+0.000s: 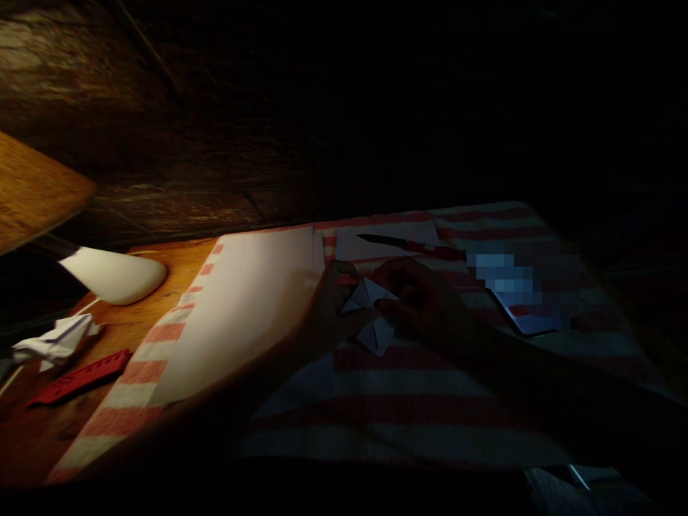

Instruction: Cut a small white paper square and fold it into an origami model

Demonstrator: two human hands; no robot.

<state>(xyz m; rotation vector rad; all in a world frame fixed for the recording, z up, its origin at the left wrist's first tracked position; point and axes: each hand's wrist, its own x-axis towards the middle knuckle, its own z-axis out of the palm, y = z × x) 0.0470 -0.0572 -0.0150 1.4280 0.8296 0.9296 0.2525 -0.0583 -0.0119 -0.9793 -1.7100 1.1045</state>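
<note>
In dim light, a small folded white paper piece lies on the red-and-white striped cloth. My left hand grips its left side with curled fingers. My right hand pinches its right side from above. Both hands press the paper against the cloth. A large white sheet lies just left of my left hand.
A red-handled knife lies on a paper behind the hands. A blurred flat object sits to the right. On the wooden table at left are a white lamp shade, crumpled paper and a red ruler.
</note>
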